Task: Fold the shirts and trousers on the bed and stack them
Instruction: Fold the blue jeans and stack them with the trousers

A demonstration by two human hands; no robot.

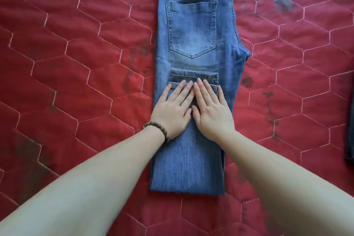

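The jeans (193, 63) lie lengthwise on the red quilt (67, 63), running from 12 o'clock to 6 o'clock through the middle of the view. The legs are folded up from the near end, so that the hems (193, 77) rest just below the back pocket (191, 28).

Hand state: the left hand (173, 109) and the right hand (210, 109) lie side by side on the folded legs, palms down. All fingers are straight and grasp nothing. The fingertips reach the hems. A bead bracelet (157, 129) sits on the left wrist.

Probable faults from this position:
- The two hems are offset, one slightly beyond the other. If the next fold is made without squaring them, the bundle will likely come out uneven.
- The seat bulges outward at 3 o'clock. Left unflattened, it may protrude from the finished stack.
- Denim is stiff. Once pressure is lifted, the near fold at 6 o'clock may spring open.
- Sliding the palms could drag the upper layer off the lower one.

Not visible or unclear:
- The waistband is cut off at 12 o'clock.
- A dark garment (350, 130) at 3 o'clock is mostly out of frame; its type cannot be told.
- No shirts or stack appear.
- The palms hide the cloth beneath them.
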